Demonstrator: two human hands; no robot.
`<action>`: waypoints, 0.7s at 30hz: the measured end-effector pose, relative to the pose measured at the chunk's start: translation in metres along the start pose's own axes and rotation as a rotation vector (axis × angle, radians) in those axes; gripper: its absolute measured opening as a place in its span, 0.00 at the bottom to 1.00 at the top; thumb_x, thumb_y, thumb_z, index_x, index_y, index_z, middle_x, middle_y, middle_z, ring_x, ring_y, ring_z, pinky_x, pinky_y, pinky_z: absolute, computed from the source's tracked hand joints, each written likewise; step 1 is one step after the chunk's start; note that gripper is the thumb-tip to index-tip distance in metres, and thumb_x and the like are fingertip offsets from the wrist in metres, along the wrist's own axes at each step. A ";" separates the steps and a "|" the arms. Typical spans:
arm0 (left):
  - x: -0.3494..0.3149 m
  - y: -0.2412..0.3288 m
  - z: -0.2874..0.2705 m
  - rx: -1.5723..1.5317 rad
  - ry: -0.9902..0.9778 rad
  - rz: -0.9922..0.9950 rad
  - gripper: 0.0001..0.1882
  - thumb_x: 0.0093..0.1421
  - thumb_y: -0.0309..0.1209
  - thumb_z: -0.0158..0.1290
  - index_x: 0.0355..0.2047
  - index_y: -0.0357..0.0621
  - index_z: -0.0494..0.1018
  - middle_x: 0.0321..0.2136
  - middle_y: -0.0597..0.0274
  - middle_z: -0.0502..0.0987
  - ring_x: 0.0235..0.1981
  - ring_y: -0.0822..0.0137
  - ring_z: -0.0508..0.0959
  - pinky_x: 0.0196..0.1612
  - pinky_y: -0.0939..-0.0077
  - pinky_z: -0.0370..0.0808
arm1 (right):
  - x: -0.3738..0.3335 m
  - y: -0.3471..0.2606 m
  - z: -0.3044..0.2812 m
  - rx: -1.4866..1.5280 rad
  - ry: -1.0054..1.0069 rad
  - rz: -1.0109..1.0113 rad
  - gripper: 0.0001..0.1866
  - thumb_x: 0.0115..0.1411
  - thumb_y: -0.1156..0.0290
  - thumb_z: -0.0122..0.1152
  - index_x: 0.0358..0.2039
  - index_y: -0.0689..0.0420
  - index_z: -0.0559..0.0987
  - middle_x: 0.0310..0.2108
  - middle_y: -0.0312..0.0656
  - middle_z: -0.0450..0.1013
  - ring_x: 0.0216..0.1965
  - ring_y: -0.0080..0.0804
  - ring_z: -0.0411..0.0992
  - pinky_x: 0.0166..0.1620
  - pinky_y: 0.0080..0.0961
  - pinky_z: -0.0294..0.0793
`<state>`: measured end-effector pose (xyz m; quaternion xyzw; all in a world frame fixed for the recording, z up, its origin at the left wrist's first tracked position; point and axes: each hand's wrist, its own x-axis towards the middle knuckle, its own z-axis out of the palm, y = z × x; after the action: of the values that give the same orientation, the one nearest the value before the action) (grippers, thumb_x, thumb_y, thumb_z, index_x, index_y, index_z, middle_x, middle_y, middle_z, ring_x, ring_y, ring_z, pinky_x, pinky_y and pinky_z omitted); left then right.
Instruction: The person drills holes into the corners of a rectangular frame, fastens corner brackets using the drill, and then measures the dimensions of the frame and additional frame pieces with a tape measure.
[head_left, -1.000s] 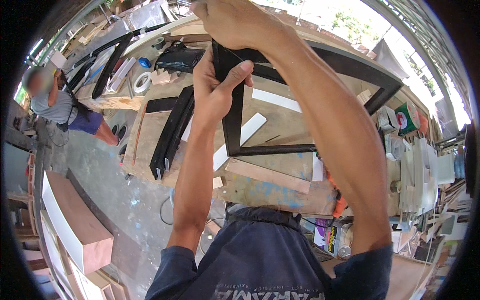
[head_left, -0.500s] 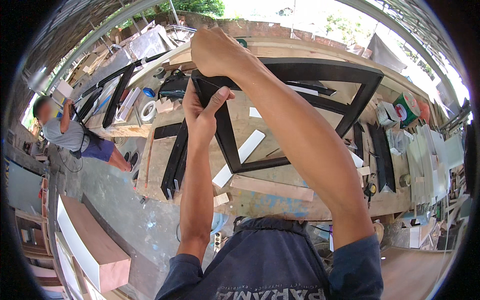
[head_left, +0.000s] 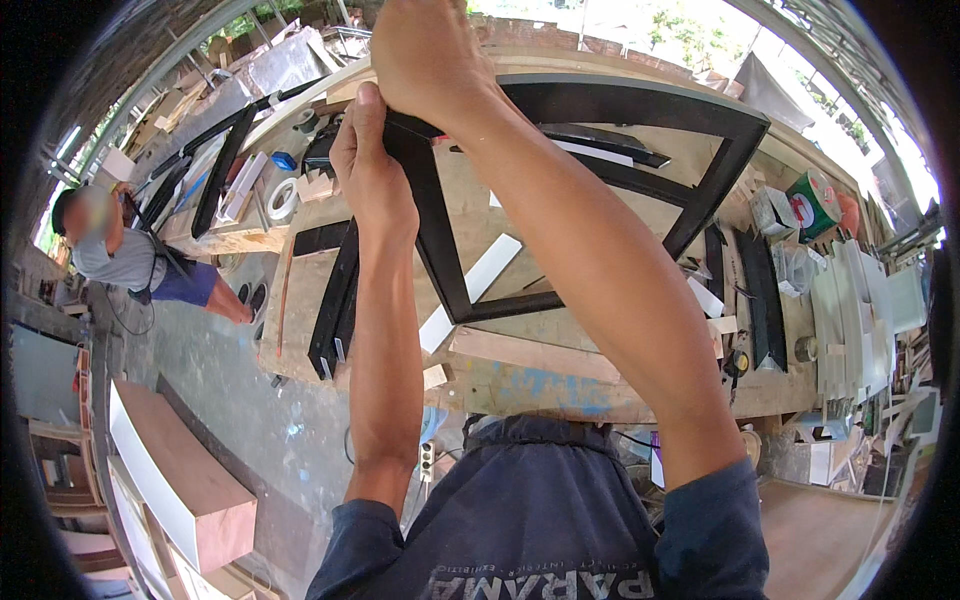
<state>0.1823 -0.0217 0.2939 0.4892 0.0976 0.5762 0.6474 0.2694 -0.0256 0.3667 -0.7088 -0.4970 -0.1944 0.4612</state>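
A black four-sided frame [head_left: 436,225] rests over the workbench [head_left: 490,385], its wide top bar running away to the right. My left hand [head_left: 375,175] is closed against its upper left corner, thumb pointing up along the edge, the other fingers partly hidden. Just above that corner my right hand [head_left: 430,60] makes a fist, reaching across from the right. Whatever sits inside that fist is hidden by the back of the hand. Under the frame lies a white strip [head_left: 495,265], and beside it a pale wooden board [head_left: 535,355].
Black bars [head_left: 335,300] lie left of my forearm. At the right are a tape measure [head_left: 737,362], a green can [head_left: 812,205] and stacked pale strips [head_left: 845,320]. A tape roll [head_left: 284,199] sits far left. A person [head_left: 135,250] stands beyond the bench's left end.
Both hands have shifted up and slightly left at the frame's corner. My left thumb has lifted from the frame's face to point upward. The person at left has raised their hands closer to their head.
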 end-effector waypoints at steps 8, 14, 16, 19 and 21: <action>0.013 -0.009 -0.024 0.150 0.006 0.112 0.16 0.72 0.37 0.51 0.29 0.42 0.74 0.25 0.75 0.70 0.28 0.82 0.63 0.33 0.83 0.61 | -0.026 0.023 -0.013 0.322 0.620 -0.554 0.10 0.50 0.81 0.60 0.35 0.62 0.80 0.35 0.45 0.76 0.35 0.45 0.73 0.38 0.42 0.69; 0.007 -0.010 -0.022 -0.103 -0.040 -0.021 0.09 0.69 0.33 0.54 0.32 0.45 0.77 0.30 0.71 0.77 0.31 0.78 0.74 0.35 0.80 0.71 | -0.117 0.040 -0.007 0.033 0.462 -0.591 0.16 0.44 0.69 0.66 0.37 0.50 0.83 0.36 0.33 0.73 0.34 0.32 0.69 0.37 0.33 0.62; 0.003 -0.011 -0.017 -0.069 -0.007 -0.100 0.11 0.70 0.37 0.52 0.36 0.43 0.78 0.32 0.66 0.78 0.32 0.75 0.75 0.37 0.78 0.72 | -0.119 0.042 0.001 -0.018 0.467 -0.564 0.17 0.46 0.62 0.63 0.38 0.50 0.83 0.37 0.33 0.72 0.35 0.33 0.69 0.39 0.36 0.61; 0.008 0.002 -0.049 -0.041 0.009 -0.162 0.17 0.72 0.41 0.48 0.40 0.39 0.78 0.33 0.62 0.78 0.34 0.70 0.76 0.42 0.70 0.74 | -0.114 0.013 0.022 0.145 0.525 -0.553 0.15 0.46 0.61 0.59 0.35 0.53 0.80 0.35 0.35 0.68 0.36 0.35 0.68 0.39 0.39 0.60; 0.005 0.009 -0.040 -0.021 -0.001 -0.204 0.19 0.72 0.42 0.46 0.39 0.37 0.77 0.33 0.59 0.78 0.36 0.67 0.77 0.45 0.67 0.74 | -0.114 0.012 0.022 0.110 0.555 -0.539 0.14 0.48 0.61 0.58 0.33 0.54 0.80 0.33 0.36 0.68 0.37 0.35 0.67 0.40 0.40 0.61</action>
<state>0.1500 0.0022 0.2825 0.4702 0.1403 0.5081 0.7079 0.2268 -0.0677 0.2671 -0.4476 -0.5314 -0.4658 0.5480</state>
